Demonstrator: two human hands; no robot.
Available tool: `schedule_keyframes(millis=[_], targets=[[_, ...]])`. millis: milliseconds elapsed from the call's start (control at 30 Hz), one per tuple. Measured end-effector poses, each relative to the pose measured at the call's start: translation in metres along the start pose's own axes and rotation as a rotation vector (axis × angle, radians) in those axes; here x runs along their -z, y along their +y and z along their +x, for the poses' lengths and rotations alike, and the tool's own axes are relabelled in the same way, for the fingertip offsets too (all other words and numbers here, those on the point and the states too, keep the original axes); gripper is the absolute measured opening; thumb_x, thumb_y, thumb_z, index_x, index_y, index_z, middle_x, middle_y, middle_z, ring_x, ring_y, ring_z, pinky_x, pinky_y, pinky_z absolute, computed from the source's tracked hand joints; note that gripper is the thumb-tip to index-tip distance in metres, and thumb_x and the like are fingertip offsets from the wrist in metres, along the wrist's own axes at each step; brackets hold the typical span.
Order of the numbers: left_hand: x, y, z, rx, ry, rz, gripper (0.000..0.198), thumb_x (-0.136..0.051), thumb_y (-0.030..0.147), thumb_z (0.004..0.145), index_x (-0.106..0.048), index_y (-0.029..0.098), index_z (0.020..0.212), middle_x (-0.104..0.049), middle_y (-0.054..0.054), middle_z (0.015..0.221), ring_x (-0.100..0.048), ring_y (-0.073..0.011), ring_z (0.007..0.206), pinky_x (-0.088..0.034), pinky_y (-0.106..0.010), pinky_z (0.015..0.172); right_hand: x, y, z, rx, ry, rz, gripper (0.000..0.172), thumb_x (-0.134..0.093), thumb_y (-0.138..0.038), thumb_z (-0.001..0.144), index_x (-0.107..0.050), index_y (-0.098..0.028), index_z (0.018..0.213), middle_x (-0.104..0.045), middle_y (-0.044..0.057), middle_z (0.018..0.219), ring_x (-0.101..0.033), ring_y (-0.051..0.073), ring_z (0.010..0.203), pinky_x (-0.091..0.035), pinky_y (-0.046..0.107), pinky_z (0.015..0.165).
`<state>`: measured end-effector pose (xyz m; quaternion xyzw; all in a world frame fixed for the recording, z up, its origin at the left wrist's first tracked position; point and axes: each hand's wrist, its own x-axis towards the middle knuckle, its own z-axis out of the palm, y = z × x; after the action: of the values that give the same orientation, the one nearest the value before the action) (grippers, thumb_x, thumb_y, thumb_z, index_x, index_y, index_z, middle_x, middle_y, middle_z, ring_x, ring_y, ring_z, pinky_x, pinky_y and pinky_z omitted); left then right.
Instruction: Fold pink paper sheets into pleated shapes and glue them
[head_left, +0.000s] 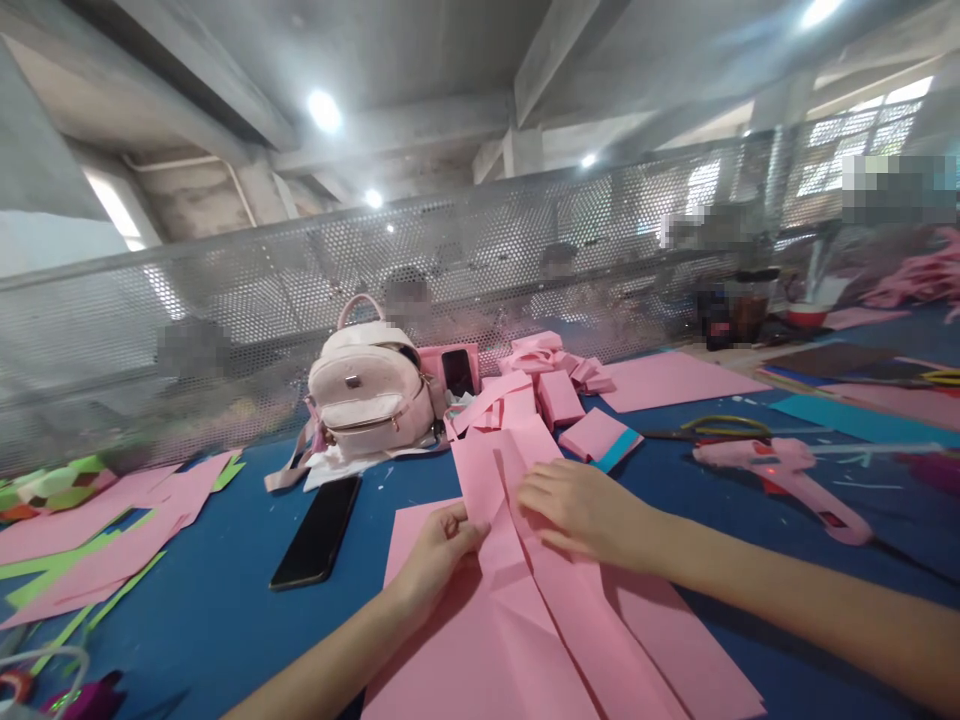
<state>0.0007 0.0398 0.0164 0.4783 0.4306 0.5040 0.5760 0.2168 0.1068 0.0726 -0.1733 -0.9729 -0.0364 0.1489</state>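
Observation:
A long strip of pink paper (491,490) with fold creases lies on larger pink sheets (660,640) on the blue table (217,610). My left hand (439,550) pinches the strip's left edge between thumb and fingers. My right hand (581,510) lies on the strip from the right, fingers curled and pressing it down near a crease.
A black phone (317,532) lies left of the sheets, a pale pink backpack (370,392) behind it. Folded pink paper pieces (559,385) are piled beyond. A pink glue gun (787,478) and scissors (720,430) lie to the right. Pink and green scraps (97,540) cover the left. A perforated metal screen (465,270) backs the table.

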Motion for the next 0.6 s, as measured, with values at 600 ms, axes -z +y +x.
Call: schedule_keyframes(millis=[600], targets=[[0.014, 0.002, -0.005, -0.077, -0.103, 0.133, 0.032, -0.069, 0.045, 0.085, -0.063, 0.014, 0.084, -0.047, 0.004, 0.063, -0.037, -0.0088, 0.056, -0.029, -0.021, 0.055, -0.022, 0.006, 0.035, 0.207, 0.273, 0.039, 0.018, -0.053, -0.015, 0.097, -0.070, -0.019, 0.094, -0.062, 0.006, 0.093, -0.052, 0.020, 0.088, -0.043, 0.033, 0.078]])
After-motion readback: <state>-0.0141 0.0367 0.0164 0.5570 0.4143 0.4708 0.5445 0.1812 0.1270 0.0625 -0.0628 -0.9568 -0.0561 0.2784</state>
